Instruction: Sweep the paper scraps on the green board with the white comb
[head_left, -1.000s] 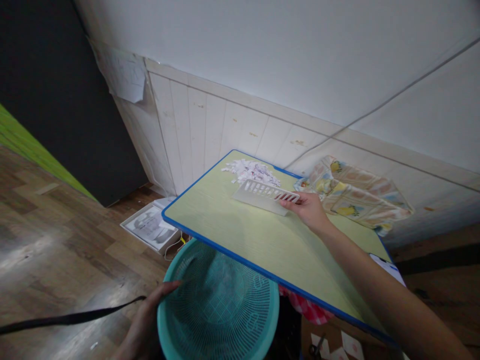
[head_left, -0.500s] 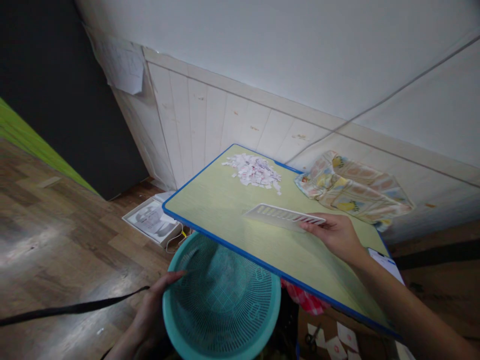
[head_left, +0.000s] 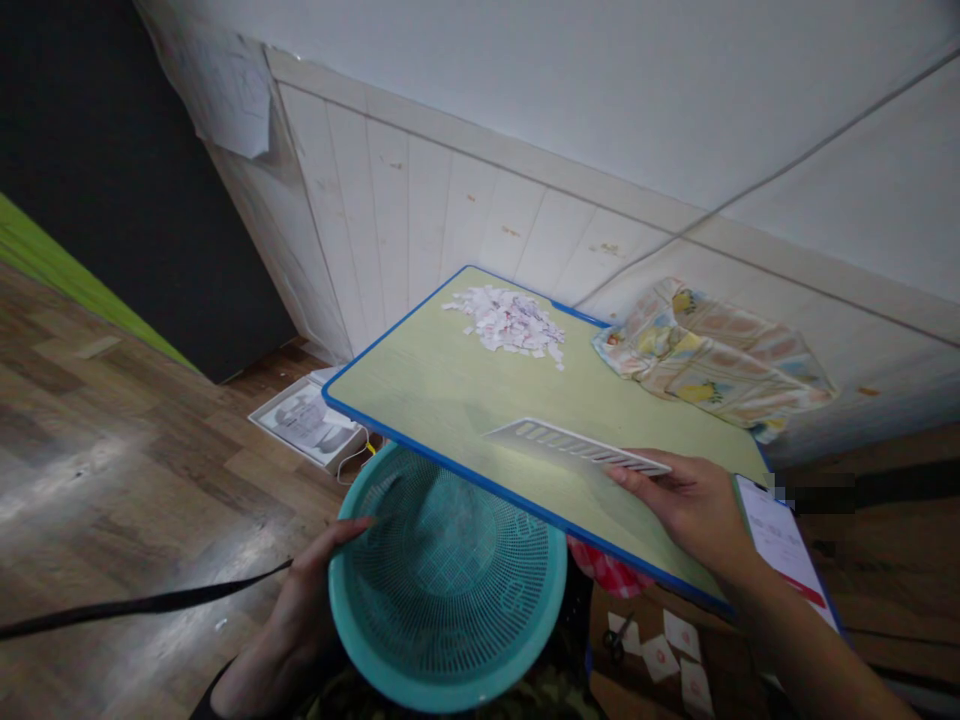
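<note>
My left hand grips the left rim of a round turquoise plastic basket, thumb over the edge. The basket sits below the front edge of a low table with a pale green top and blue rim; nothing shows inside it. My right hand pinches one end of a flat white slotted plastic piece, held tilted over the table. Towards the table's far corner lies a heap of small white paper scraps, apart from the slotted piece.
A patterned cloth lies at the table's back right against the wall. A clipboard with paper is at the right end. Scissors and several paper squares lie below. An open white box stands on the floor.
My right hand has moved slightly right and down with the slotted piece, uncovering more of the clipboard. My left hand still holds the basket rim. The view has shifted a little.
</note>
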